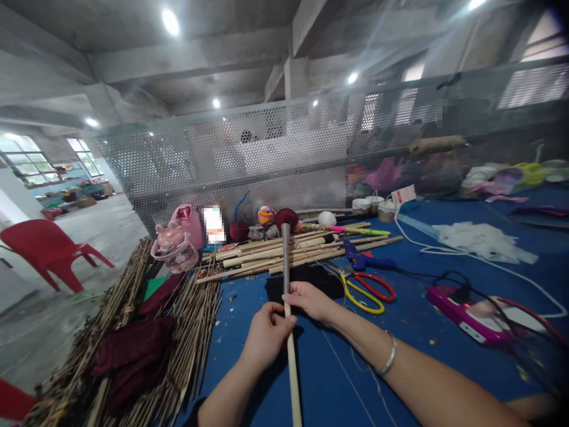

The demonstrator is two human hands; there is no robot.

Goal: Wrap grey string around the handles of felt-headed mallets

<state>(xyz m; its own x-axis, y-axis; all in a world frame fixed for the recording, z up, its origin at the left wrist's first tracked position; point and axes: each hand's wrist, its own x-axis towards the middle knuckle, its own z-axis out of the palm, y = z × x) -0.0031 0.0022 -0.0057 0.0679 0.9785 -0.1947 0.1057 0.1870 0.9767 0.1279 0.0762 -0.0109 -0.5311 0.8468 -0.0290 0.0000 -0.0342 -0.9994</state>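
A pale wooden stick [292,367] stands tilted in front of me, its upper part covered in grey [286,255]. A dark red ball [285,219] shows at its far end; I cannot tell whether it is fixed there. My left hand [269,332] is closed round the stick, thumb and fingers pressed on the pale wood. Just above it, my right hand [313,301] pinches the stick where the grey part begins. Black cloth [322,283] lies behind the hands. To the right are scissors [367,292] with one yellow and one red handle, and a blue glue gun [367,259].
Bundled thin twigs [189,338] and dark red cloth [137,356] lie at left. Behind are several wooden sticks [253,256], a pink container [189,225] and a perforated metal screen [222,154]. A magenta power strip [466,320] with cables and white material [484,240] lie right on the blue tabletop [413,367].
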